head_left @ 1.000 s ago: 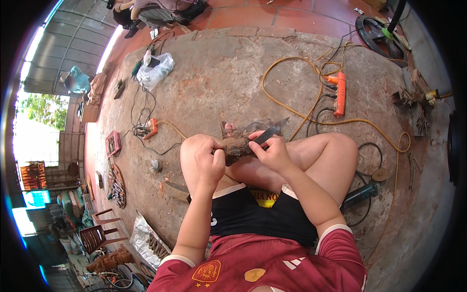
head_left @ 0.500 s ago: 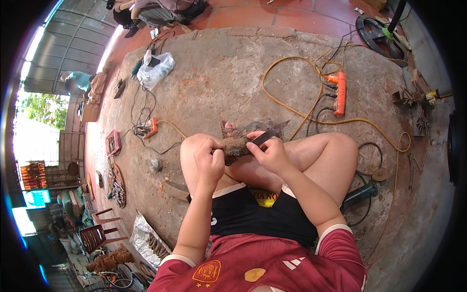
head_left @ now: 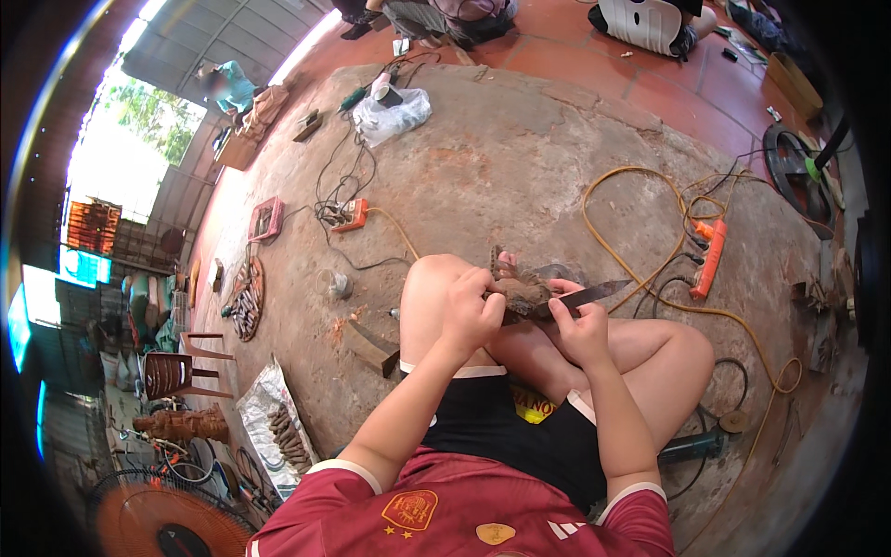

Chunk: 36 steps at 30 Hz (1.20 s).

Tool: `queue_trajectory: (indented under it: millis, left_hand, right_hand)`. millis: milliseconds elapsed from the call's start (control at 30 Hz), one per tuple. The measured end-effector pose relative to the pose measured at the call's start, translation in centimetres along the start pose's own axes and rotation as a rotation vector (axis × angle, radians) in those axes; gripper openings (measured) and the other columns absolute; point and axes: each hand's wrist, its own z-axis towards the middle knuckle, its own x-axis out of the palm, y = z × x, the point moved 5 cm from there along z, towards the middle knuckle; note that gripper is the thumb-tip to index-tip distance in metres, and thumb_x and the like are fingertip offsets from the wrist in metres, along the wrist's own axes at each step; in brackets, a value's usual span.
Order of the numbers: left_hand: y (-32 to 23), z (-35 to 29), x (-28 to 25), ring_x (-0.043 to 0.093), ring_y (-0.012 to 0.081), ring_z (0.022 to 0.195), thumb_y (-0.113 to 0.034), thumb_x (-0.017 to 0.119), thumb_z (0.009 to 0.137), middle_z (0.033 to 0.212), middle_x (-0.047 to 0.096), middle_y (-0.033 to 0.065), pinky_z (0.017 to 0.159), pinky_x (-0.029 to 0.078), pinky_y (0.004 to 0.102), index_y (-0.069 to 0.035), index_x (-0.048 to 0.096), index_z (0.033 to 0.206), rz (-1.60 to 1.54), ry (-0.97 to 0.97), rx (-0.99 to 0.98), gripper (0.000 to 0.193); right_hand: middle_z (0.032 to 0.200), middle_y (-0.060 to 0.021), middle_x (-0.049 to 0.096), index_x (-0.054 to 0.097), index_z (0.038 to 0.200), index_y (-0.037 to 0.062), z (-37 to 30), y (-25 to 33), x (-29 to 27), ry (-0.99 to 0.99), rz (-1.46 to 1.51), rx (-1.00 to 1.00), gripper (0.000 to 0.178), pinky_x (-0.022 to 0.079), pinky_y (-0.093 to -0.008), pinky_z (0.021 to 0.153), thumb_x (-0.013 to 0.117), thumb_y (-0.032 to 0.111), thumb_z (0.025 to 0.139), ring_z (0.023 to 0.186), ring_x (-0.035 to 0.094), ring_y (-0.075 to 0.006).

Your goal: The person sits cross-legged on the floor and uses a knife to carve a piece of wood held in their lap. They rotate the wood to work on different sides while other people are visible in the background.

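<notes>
A single head-worn fisheye looks steeply down, close over the person's lap and the concrete floor (head_left: 520, 158)

A clear plastic bag (head_left: 393, 115), crumpled and holding whitish contents, lies on the concrete well beyond the grip and to its left. A flat white sack (head_left: 276, 427) with printed markings lies on the ground to the near left of the grip, with dark stick-like pieces on it. A glowing cyan rectangular panel (head_left: 82, 266), possibly a screen or sign, stands far left of the grip.
</notes>
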Motion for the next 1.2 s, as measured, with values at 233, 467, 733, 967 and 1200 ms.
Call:
queue_trajectory:
  millis: [233,467,733,967,1200]
  left_hand:
    - [-0.4,-0.3,0.4,0.06,0.0353,0.07,-0.006,0.055,0.072,0.069,0.059,0.0186,0.067,0.049,0.0416,0.0,0.06,0.071,0.031,0.014,-0.023,0.008]
    - [-0.9,-0.1,0.4,0.058,0.0286,0.064,0.0,0.052,0.072,0.069,0.06,0.0171,0.062,0.047,0.0364,0.003,0.059,0.074,0.011,0.008,-0.001,0.008]
    - [-0.5,0.1,0.2,0.057,0.0267,0.06,0.0,0.05,0.071,0.064,0.057,0.017,0.06,0.046,0.0342,0.004,0.058,0.073,0.03,0.028,-0.019,0.009]
    - [-0.8,0.1,0.2,0.058,0.0268,0.061,0.0,0.05,0.072,0.066,0.059,0.0179,0.061,0.047,0.034,0.004,0.059,0.074,0.021,0.017,0.007,0.01]
    - [-0.7,0.1,0.2,0.056,0.0265,0.06,0.0,0.05,0.072,0.064,0.057,0.017,0.06,0.046,0.0347,0.004,0.057,0.073,0.031,0.01,0.036,0.008]
  right_hand:
    - [0.096,-0.008,0.073,0.07,0.106,-0.0031,-0.1,0.8,-0.5,0.057,-0.014,0.066,0.024,0.05,-0.026,0.065,0.07,0.012,0.088,0.074,0.064,-0.0109]
    - [0.085,-0.0054,0.072,0.071,0.105,-0.0006,-0.1,-1.4,-1.2,-0.055,0.13,0.132,0.022,0.048,-0.0246,0.059,0.07,0.014,0.088,0.064,0.06,-0.0072]
    - [0.083,-0.0051,0.071,0.071,0.106,-0.0004,-0.1,-1.2,-0.8,-0.015,0.034,0.071,0.024,0.048,-0.0243,0.058,0.072,0.015,0.088,0.064,0.06,-0.006]
    - [0.116,-0.0096,0.069,0.07,0.099,-0.0042,-0.1,-0.7,-0.7,0.112,0.014,0.147,0.015,0.052,-0.0272,0.079,0.068,0.007,0.089,0.093,0.064,-0.0121]
    - [0.109,-0.0105,0.071,0.071,0.097,-0.0036,0.1,-0.3,-1.2,0.003,0.03,0.077,0.015,0.052,-0.0276,0.073,0.069,0.009,0.088,0.084,0.065,-0.0134]
